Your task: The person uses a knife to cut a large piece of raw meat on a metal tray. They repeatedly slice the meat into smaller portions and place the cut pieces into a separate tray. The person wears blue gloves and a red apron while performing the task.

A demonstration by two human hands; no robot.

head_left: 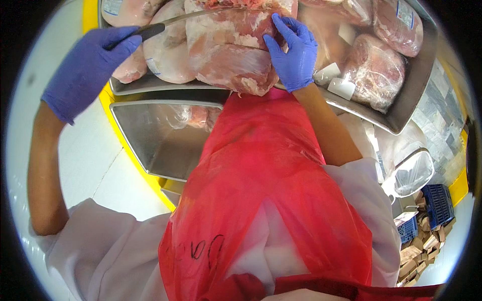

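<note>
My left hand [90,65], in a blue glove, is closed around the black handle of a knife [153,31]. The long, thin blade runs rightward across the top of a large piece of raw meat [231,60], pale with fat on its left side and pink on its right. At the meat's right edge, my right hand [293,52], gloved in blue too, grips it with thumb and index finger. The blade's tip is hard to make out against red, ragged flesh [226,4] at the upper edge.
Wrapped meat pieces [376,67] lie right of the cut piece, with pale labels [342,88] near them, all in a metal tray [401,113]. A lower metal bin [150,135] stands at left, beside a yellow edge [115,120]. Blue crates [438,205] and cardboard pieces [419,256] are at lower right.
</note>
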